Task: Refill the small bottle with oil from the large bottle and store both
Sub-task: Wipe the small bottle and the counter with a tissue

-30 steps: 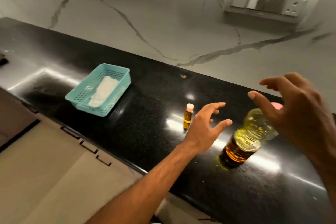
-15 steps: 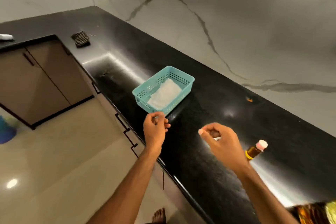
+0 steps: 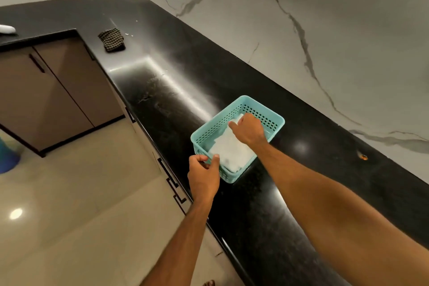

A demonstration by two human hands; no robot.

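The left hand (image 3: 203, 175) grips the basket (image 3: 277, 121) by its near rim, seemingly to steady it, while the right hand (image 3: 248, 129) curls over the white cloth (image 3: 228, 148) inside, likely pinching it; neither bottle is in view.

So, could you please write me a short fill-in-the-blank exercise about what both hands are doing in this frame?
1. The left hand grips the near rim of the ____ basket.
2. The right hand reaches into the basket onto a white ____.
3. The basket sits on a ____ countertop.

Missing words: turquoise; cloth; black
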